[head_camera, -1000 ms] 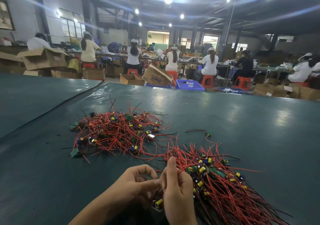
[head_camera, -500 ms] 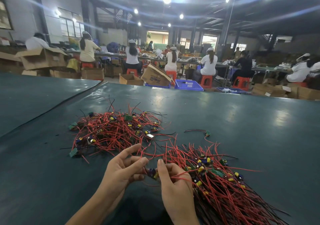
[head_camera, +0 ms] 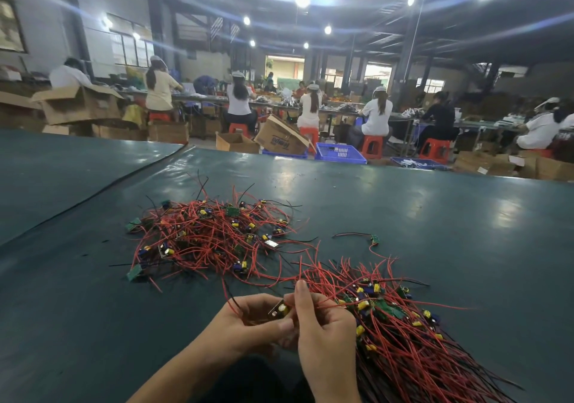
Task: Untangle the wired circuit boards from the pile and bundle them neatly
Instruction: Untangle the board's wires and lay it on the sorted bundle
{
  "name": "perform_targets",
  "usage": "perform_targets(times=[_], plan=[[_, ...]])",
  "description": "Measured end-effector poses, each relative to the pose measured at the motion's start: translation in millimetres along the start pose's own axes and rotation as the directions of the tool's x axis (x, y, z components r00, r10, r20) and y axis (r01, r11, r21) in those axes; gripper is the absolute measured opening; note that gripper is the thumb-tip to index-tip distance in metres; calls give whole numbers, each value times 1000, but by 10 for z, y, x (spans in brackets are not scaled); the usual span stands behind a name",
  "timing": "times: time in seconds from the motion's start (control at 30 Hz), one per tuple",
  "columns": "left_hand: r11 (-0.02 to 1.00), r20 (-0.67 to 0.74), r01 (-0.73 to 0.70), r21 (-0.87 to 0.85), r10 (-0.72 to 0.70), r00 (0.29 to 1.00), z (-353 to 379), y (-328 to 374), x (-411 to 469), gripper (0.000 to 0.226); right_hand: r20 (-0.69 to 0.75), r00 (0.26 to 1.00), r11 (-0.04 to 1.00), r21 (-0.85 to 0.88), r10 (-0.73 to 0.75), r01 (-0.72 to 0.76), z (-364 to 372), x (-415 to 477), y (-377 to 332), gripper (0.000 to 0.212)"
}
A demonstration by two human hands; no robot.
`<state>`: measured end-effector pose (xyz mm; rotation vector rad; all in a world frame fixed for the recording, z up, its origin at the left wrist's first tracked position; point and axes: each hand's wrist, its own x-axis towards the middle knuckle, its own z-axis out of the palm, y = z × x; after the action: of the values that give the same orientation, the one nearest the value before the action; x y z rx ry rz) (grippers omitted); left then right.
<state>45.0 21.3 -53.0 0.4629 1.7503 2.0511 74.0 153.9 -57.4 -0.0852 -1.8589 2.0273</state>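
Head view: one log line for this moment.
phase: untangling | left hand: grips wired board | right hand: pinches it too | tangled pile: beyond hands | aligned bundle: right of hands

pile wires [head_camera: 214, 241]: red, some black
boards [head_camera: 134, 272]: green
capacitors [head_camera: 361, 305]: yellow, blue
counter [head_camera: 435, 231]: dark teal
stools [head_camera: 371, 146]: orange

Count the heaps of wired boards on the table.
2: a tangled heap farther left, and a combed heap beside the right hand. One loose board lies apart; the left hand grips another board.
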Motion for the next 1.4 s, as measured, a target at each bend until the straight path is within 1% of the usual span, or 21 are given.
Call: perform_targets(times=[0.1, 0.17, 0.2, 0.3, 0.47, 0.53, 0.63, 0.7, 0.77, 0.87, 0.97, 1.07, 1.17, 1.27, 1.33, 1.4], plan=[[999, -85, -39, 31, 42, 996, 10, -1, 17, 18, -6, 1000, 1000, 5, -13, 13, -11, 9, -11, 29], [998, -140, -37, 49, 43, 989, 9, 9, 29, 24, 11, 1000, 1000, -14, -18, 18, -10, 10, -9, 16], [998, -151, -36, 43, 42, 988, 8, 11, 37, 25, 23, 1000, 999, -24, -22, 22, -8, 9, -9, 14], [999, -151, -20, 40, 26, 988, 5, 29, 40, 26, 46, 999, 999, -45, -10, 12, -7, 14, 10, 15], [989, -139, -14, 147, 35, 990, 7, 33, 37, 33, 42, 998, 991, -123, -39, 44, -32, 24, 33, 21], [981, -140, -19, 193, 46, 989, 9, 29, 38, 33, 21, 996, 985, -152, -83, 85, -47, 17, 36, 23], [971, -167, -24, 238, 65, 984, 3, 15, 37, 32, -46, 990, 978, -168, -132, 123, -47, 25, 54, 19], [974, -201, -30, 223, 76, 977, -5, 8, 42, 35, -84, 987, 980, -154, -138, 124, -40, 36, 72, 17], [978, -215, -42, 204, 86, 973, -14, 3, 50, 35, -85, 983, 973, -177, -163, 146, -30, 35, 76, 16], [976, -180, -63, 210, 102, 978, -20, -6, 52, 34, -21, 972, 944, -245, -234, 222, -1, 6, 70, 13], [986, -175, -60, 153, 86, 981, -28, -23, 63, 32, 22, 965, 925, -280, -262, 258, 11, -10, 75, 14], [988, -224, -52, 145, 84, 971, -29, -40, 79, 37, 7, 973, 942, -248, -230, 225, 0, -1, 67, 17], [989, -295, -56, 134, 94, 951, -20, -44, 100, 39, -43, 976, 952, -235, -213, 197, -4, 13, 77, 37], [997, -351, -65, 42, 76, 933, -18, -14, 114, 35, -72, 978, 967, -182, -194, 179, -5, 26, 87, 50], [998, -317, -64, 14, 65, 946, -8, 2, 99, 34, -82, 982, 980, -117, -171, 161, -8, 30, 82, 49], [995, -229, -62, 78, 79, 970, 18, -1, 68, 32, -65, 986, 986, -73, -152, 147, -1, 27, 61, 36]])
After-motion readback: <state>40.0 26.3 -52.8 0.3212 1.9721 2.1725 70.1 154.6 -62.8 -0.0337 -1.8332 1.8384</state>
